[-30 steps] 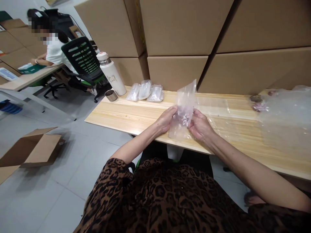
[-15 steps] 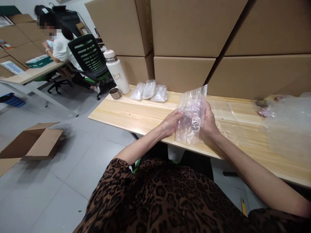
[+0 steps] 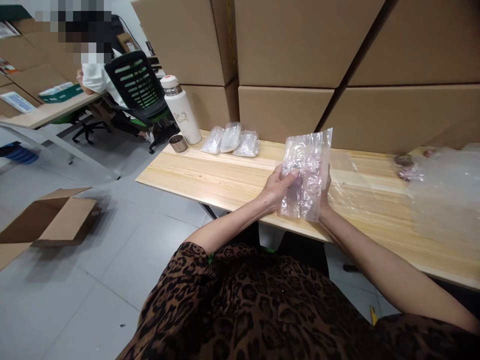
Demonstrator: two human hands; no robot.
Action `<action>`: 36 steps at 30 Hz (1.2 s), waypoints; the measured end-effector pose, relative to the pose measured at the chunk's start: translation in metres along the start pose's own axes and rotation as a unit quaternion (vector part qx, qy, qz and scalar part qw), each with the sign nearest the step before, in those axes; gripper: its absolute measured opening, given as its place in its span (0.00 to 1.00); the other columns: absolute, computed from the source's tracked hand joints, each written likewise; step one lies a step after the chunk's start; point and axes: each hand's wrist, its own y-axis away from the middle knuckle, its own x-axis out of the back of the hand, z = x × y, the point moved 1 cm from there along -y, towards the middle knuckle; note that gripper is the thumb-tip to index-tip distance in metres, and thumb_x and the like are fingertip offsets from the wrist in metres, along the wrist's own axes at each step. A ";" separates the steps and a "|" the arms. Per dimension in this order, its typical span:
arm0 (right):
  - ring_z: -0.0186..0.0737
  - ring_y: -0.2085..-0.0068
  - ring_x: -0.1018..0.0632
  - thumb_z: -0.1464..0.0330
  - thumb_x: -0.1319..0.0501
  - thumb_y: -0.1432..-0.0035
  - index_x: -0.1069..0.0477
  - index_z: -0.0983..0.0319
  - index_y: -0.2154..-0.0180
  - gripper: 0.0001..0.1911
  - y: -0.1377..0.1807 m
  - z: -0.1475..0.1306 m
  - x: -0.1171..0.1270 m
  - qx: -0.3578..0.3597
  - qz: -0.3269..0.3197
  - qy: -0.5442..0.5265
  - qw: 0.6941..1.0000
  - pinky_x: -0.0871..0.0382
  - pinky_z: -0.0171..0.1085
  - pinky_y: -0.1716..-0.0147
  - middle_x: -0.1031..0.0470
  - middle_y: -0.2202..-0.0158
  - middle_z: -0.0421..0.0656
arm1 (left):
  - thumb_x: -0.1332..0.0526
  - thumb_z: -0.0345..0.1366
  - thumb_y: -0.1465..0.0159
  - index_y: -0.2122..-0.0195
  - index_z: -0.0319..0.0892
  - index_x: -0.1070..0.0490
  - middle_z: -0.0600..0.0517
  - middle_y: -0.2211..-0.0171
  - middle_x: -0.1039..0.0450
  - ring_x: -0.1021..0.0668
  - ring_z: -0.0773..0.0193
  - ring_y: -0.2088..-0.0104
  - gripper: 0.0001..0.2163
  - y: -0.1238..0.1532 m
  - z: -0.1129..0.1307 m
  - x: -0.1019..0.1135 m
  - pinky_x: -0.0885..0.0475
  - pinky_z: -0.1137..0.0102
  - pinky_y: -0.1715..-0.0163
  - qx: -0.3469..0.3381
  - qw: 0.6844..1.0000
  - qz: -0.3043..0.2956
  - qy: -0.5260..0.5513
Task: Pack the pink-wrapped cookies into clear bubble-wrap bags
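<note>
A clear plastic bag (image 3: 305, 192) with something pale and pinkish inside is held upright over the table's front edge. My left hand (image 3: 278, 189) grips its left side, thumb pressed on the front. Behind its right side is my right hand (image 3: 325, 192), mostly hidden, with the bag's edge in its grasp. Flat on the wood just to the right lies another clear bag (image 3: 350, 182). Several filled, wrapped packets (image 3: 231, 139) rest at the back, left of my hands.
A white thermos (image 3: 183, 112) and a metal cup (image 3: 178, 143) stand at the wooden table's (image 3: 187, 175) left end. Cardboard boxes (image 3: 285, 112) are stacked behind. Clear plastic bags (image 3: 446, 195) pile at right. An open carton (image 3: 63, 220) sits on the floor. A person (image 3: 95, 75) sits at another desk.
Both hands have moved slightly right with the bag, and its front now faces me more squarely. My left thumb has shifted further onto the bag's front.
</note>
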 end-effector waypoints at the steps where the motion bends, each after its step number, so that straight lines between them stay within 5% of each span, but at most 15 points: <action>1: 0.51 0.54 0.18 0.37 0.36 0.40 0.26 0.53 0.45 0.34 0.003 -0.002 -0.001 0.011 0.022 0.022 0.999 0.19 0.54 0.50 0.20 0.55 0.46 | 0.27 0.32 0.35 0.54 0.42 0.23 0.53 0.62 0.19 0.19 0.66 0.62 0.10 -0.002 -0.001 0.000 0.26 0.62 0.42 -0.018 1.000 0.004 0.001; 3: 0.52 0.50 0.18 0.42 0.30 0.43 0.33 0.52 0.36 0.41 0.010 -0.008 -0.003 0.031 0.027 0.073 0.996 0.21 0.56 0.46 0.21 0.48 0.48 | 0.29 0.34 0.32 0.55 0.42 0.24 0.54 0.63 0.20 0.19 0.66 0.61 0.08 -0.006 -0.001 0.001 0.26 0.64 0.43 -0.045 0.999 0.006 0.008; 8: 0.51 0.46 0.18 0.43 0.28 0.43 0.45 0.49 0.27 0.51 0.020 -0.017 -0.002 0.031 -0.096 0.075 0.992 0.21 0.53 0.44 0.22 0.44 0.49 | 0.29 0.37 0.32 0.58 0.41 0.24 0.54 0.66 0.20 0.17 0.64 0.58 0.07 -0.010 -0.002 0.004 0.25 0.67 0.45 -0.051 0.998 0.009 0.020; 13: 0.49 0.53 0.17 0.44 0.30 0.39 0.41 0.51 0.29 0.45 0.023 -0.016 0.001 0.082 -0.049 0.151 0.984 0.20 0.51 0.49 0.20 0.50 0.47 | 0.27 0.43 0.34 0.59 0.42 0.25 0.53 0.65 0.20 0.17 0.60 0.55 0.12 -0.010 -0.002 0.002 0.26 0.64 0.45 -0.044 0.997 0.048 0.032; 16: 0.44 0.62 0.19 0.46 0.31 0.38 0.37 0.53 0.33 0.39 0.024 -0.014 -0.001 0.079 -0.011 0.192 0.978 0.20 0.48 0.56 0.21 0.61 0.42 | 0.26 0.44 0.35 0.61 0.42 0.25 0.53 0.67 0.22 0.17 0.60 0.56 0.13 -0.011 -0.001 0.002 0.26 0.64 0.46 -0.043 0.997 0.056 0.030; 20: 0.43 0.61 0.19 0.48 0.25 0.47 0.29 0.55 0.46 0.33 0.018 -0.022 -0.003 0.049 0.030 0.119 0.991 0.21 0.44 0.60 0.19 0.58 0.42 | 0.22 0.46 0.40 0.61 0.41 0.22 0.52 0.66 0.19 0.17 0.60 0.57 0.17 -0.007 0.002 0.007 0.25 0.64 0.46 -0.032 0.999 0.014 0.014; 25: 0.44 0.62 0.20 0.48 0.22 0.52 0.27 0.55 0.61 0.26 0.018 -0.041 -0.004 -0.022 -0.017 0.058 0.998 0.21 0.43 0.64 0.21 0.63 0.41 | 0.17 0.42 0.48 0.57 0.41 0.20 0.52 0.63 0.17 0.18 0.65 0.63 0.22 -0.002 0.010 0.013 0.24 0.64 0.49 -0.032 0.999 -0.039 -0.012; 31: 0.43 0.66 0.22 0.48 0.18 0.64 0.28 0.56 0.64 0.32 0.030 -0.035 -0.001 -0.152 -0.017 0.015 0.988 0.28 0.39 0.74 0.24 0.67 0.40 | 0.14 0.31 0.57 0.57 0.38 0.25 0.52 0.65 0.19 0.19 0.65 0.66 0.29 -0.010 0.015 0.020 0.23 0.63 0.53 0.059 0.995 -0.076 0.014; 36: 0.38 0.73 0.26 0.49 0.18 0.66 0.28 0.55 0.65 0.32 0.028 -0.036 -0.003 -0.172 -0.005 -0.001 0.985 0.29 0.39 0.76 0.26 0.71 0.37 | 0.16 0.28 0.55 0.52 0.40 0.28 0.51 0.61 0.19 0.18 0.63 0.63 0.32 -0.013 0.014 0.020 0.23 0.58 0.48 0.076 0.993 -0.085 0.008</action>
